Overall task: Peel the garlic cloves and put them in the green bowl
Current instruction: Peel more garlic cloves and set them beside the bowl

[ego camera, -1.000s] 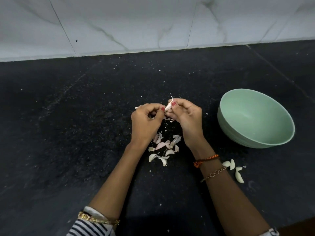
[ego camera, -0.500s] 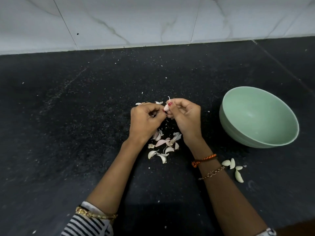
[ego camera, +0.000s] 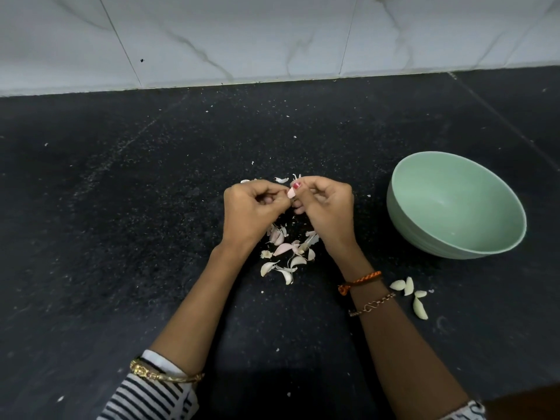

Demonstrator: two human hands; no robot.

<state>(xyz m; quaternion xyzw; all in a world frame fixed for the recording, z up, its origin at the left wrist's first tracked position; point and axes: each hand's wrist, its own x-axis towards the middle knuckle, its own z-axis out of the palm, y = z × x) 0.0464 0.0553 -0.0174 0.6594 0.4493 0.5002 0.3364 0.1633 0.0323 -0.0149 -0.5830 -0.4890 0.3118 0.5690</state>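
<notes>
A clove (ego camera: pixel 290 193) is pinched between the left hand (ego camera: pixel 253 212) and the right hand (ego camera: pixel 325 207), both with fingers curled round it, a little way left of the bowl (ego camera: pixel 454 204) and above the counter (ego camera: pixel 121 237). A clove is judged to be light, small and firm, with a thin, papery skin that tears readily; once bared it is likely to be slick, so it would best be held by its thicker body while the skin is picked at from a tip. Little force should be needed, and bruising by nails is the main risk.

Further left of the bowl, under the wrists, a heap (ego camera: pixel 286 256) of skins and cloves is spread; which pieces are unpeeled cannot be told. Just below the bowl, four pale cloves (ego camera: pixel 410 294) lie on the counter, apparently peeled but not yet placed inside. The bowl appears to hold nothing.

Most of the held clove is hidden by the fingers, so how much skin is left on it cannot be made out. The right fingertips are tucked out of sight.
</notes>
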